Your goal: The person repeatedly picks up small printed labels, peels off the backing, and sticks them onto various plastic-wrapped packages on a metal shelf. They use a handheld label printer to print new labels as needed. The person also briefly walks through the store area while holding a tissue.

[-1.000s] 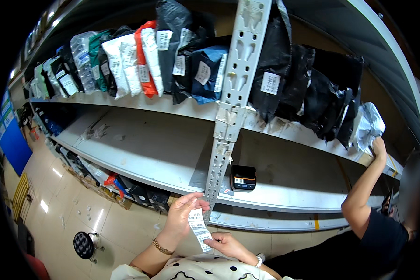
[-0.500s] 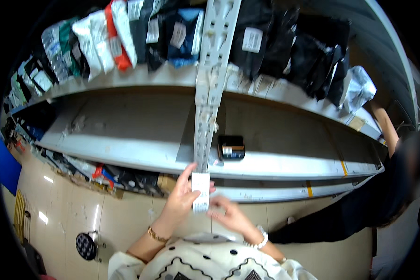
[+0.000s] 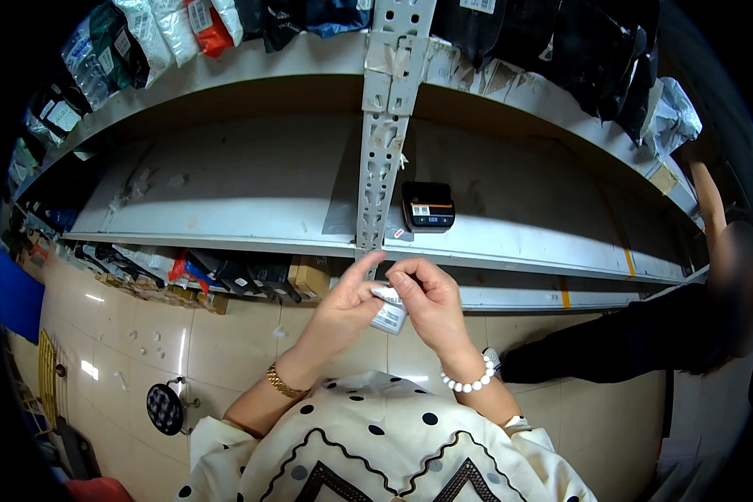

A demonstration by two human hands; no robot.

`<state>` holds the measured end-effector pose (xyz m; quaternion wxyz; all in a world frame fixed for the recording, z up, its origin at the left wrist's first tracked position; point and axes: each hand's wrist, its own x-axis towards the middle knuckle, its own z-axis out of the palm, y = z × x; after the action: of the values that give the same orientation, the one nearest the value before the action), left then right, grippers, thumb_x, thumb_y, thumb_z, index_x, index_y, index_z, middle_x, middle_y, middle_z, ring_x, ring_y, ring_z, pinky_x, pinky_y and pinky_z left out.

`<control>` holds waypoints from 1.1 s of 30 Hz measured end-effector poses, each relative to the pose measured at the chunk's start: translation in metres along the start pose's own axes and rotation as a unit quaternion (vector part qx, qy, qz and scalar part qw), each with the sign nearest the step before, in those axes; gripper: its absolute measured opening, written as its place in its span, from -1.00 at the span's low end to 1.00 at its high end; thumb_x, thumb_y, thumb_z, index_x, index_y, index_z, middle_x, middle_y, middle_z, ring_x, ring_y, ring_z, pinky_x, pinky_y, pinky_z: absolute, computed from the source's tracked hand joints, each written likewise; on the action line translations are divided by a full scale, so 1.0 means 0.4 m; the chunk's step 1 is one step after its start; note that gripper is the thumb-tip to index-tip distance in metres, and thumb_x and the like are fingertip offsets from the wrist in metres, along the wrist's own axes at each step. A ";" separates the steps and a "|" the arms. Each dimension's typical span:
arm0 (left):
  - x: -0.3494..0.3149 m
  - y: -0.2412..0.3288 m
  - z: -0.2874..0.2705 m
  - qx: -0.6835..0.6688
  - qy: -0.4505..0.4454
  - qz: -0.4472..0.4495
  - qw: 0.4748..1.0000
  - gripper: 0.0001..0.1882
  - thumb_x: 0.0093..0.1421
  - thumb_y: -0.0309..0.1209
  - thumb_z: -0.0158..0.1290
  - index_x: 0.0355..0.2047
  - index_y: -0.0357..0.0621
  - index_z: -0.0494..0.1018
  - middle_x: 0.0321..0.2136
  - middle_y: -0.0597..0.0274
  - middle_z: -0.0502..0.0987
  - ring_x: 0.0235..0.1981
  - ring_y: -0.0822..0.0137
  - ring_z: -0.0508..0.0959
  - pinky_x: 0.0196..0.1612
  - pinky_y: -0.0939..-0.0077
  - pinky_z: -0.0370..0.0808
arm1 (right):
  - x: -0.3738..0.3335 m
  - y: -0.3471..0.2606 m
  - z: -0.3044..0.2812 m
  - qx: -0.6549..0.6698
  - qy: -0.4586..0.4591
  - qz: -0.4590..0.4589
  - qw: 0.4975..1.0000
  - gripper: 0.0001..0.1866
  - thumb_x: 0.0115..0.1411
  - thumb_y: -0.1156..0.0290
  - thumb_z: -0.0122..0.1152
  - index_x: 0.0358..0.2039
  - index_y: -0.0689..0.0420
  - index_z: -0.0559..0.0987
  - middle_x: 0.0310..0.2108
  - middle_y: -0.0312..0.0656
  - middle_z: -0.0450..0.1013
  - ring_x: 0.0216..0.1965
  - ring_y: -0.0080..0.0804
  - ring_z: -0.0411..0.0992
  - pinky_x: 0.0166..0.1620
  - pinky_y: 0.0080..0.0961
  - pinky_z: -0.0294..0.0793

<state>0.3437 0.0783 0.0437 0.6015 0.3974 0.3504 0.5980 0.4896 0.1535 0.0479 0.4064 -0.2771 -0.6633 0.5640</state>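
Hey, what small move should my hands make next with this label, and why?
Perhaps ease the right hand gently back to try peeling the label while the left hand steadies it: the left hand holds its left side, and the right thumb overlaps its upper right.

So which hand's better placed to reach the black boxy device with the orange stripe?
Right, likely: the right hand is nearer the black boxy device and on the same side of the perforated grey metal post; the left hand sits farther left. Both hands hold the white paper label strip.
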 end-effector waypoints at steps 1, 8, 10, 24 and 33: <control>-0.010 -0.012 0.020 0.020 0.029 -0.019 0.999 -0.37 0.24 -0.66 -0.14 0.31 -0.24 -0.02 -0.20 0.16 0.52 -0.19 0.52 0.49 -0.12 0.65 0.40 | -0.008 0.023 0.011 0.021 0.013 0.024 0.999 -0.90 0.30 0.46 0.09 -0.27 0.22 0.52 -0.34 -0.36 0.44 -0.31 -0.70 0.34 -0.23 -0.72 0.34; -0.029 -0.094 -0.031 0.099 0.107 -0.057 0.988 -0.37 0.22 -0.66 -0.11 0.29 -0.23 0.01 -0.21 0.17 0.53 -0.24 0.51 0.52 -0.18 0.63 0.44 | -0.091 0.125 0.022 0.167 0.048 0.109 0.979 -0.93 0.28 0.48 0.11 -0.28 0.20 0.51 -0.33 -0.36 0.40 -0.30 -0.66 0.32 -0.18 -0.67 0.33; -0.025 -0.084 -0.025 0.120 0.117 -0.021 0.986 -0.43 0.19 -0.64 -0.08 0.23 -0.24 0.13 -0.28 0.24 0.51 -0.27 0.49 0.50 -0.19 0.61 0.44 | -0.075 0.120 0.024 0.142 0.042 0.082 0.986 -0.93 0.27 0.50 0.13 -0.34 0.22 0.51 -0.32 -0.36 0.41 -0.30 -0.67 0.31 -0.17 -0.69 0.32; -0.022 -0.037 -0.007 -0.040 0.132 -0.131 0.982 -0.86 0.31 -0.42 -0.03 -0.23 -0.23 0.46 -0.41 0.29 0.51 -0.41 0.54 0.49 -0.32 0.60 0.44 | -0.054 0.059 0.033 -0.205 0.101 -0.176 0.958 -0.70 0.16 0.50 0.19 -0.07 0.20 0.48 -0.07 -0.09 0.40 -0.01 -0.20 0.31 0.04 -0.38 0.32; -0.028 -0.056 -0.010 0.098 0.050 -0.045 0.993 -0.81 0.31 -0.49 -0.10 -0.20 -0.31 0.48 -0.33 0.32 0.54 -0.29 0.53 0.48 -0.11 0.61 0.42 | -0.056 0.063 -0.018 -0.267 0.021 -0.237 0.934 -0.76 0.02 0.47 0.29 -0.25 0.18 0.60 -0.30 -0.15 0.52 -0.17 -0.12 0.41 -0.04 -0.25 0.35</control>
<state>0.3498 0.0679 0.0212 0.5674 0.4077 0.4545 0.5526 0.5050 0.1441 0.0186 0.4533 -0.2222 -0.8269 0.2478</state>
